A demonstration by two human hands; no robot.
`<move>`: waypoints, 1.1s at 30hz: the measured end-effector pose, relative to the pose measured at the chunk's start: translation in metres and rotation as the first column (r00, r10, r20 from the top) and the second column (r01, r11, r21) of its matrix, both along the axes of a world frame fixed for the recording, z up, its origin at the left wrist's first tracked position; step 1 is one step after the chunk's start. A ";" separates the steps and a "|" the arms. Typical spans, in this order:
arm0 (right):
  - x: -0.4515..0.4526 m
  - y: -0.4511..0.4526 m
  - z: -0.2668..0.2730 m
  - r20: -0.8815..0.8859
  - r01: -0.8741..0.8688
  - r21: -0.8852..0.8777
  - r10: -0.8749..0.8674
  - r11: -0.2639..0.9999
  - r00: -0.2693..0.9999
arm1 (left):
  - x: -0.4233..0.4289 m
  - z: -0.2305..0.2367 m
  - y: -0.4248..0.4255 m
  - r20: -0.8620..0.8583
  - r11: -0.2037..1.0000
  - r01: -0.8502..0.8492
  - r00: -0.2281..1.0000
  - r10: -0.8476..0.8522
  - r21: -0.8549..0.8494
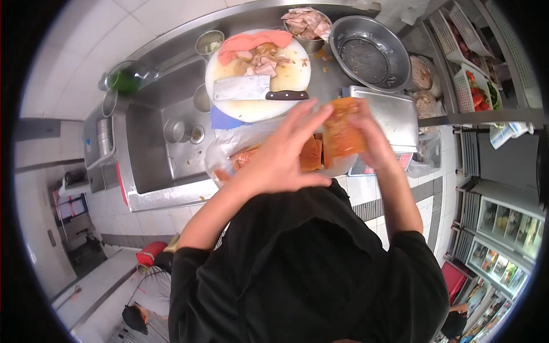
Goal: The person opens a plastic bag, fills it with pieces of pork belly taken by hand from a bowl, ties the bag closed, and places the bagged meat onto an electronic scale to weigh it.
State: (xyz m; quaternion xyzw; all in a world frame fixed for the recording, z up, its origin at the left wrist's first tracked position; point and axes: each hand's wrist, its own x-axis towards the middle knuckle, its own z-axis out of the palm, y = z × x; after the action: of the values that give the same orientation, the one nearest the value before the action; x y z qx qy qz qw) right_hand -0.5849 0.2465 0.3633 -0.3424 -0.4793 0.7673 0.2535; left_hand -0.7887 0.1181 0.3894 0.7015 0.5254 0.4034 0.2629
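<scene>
My right hand [371, 135] grips an orange-brown slab of what looks like cooked meat [343, 128] by its right side. With fingers spread and nothing in it, my left hand [285, 156] hovers left of that slab. Under my left hand, more orange-brown slabs [311, 154] lie in a clear plastic bag [218, 150], partly hidden. Beyond my hands is a round white cutting board [253, 109]. A cleaver [242, 88] rests across it, its dark handle to the right. Behind the blade sit cut meat pieces [263, 64] and a pink cloth [257, 40].
Left of the board is a steel sink [148, 141] holding a metal cup [174, 130]. A bowl of sliced meat [306, 25] and a large metal basin [369, 51] stand behind. At right, a metal tray [386, 120] sits over a scale [364, 170]. A co-worker [148, 291] is at lower left.
</scene>
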 end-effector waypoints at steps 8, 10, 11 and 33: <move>0.011 -0.039 -0.001 0.782 -0.435 0.486 -0.155 0.758 0.604 | 0.007 -0.096 0.028 0.357 0.995 -0.074 0.929 0.095 -0.070; 0.016 -0.056 -0.030 0.785 -0.542 0.600 -0.302 0.589 0.541 | 0.006 -0.103 0.030 0.437 0.989 -0.084 0.890 0.127 -0.118; 0.017 -0.061 -0.043 0.753 -0.655 0.651 -0.438 0.384 0.492 | 0.005 -0.102 0.030 0.437 0.991 -0.070 0.892 0.115 -0.118; 0.046 -0.049 0.008 -0.199 0.408 -0.081 -0.416 0.909 0.888 | 0.059 -0.083 0.050 -0.093 0.982 -0.066 0.994 0.051 -0.175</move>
State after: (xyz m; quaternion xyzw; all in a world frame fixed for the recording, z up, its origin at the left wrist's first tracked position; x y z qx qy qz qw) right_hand -0.5393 0.1976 0.3708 -0.3574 -0.3517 0.7369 0.4534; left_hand -0.7302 0.1680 0.3060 0.6767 0.5908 0.3310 0.2889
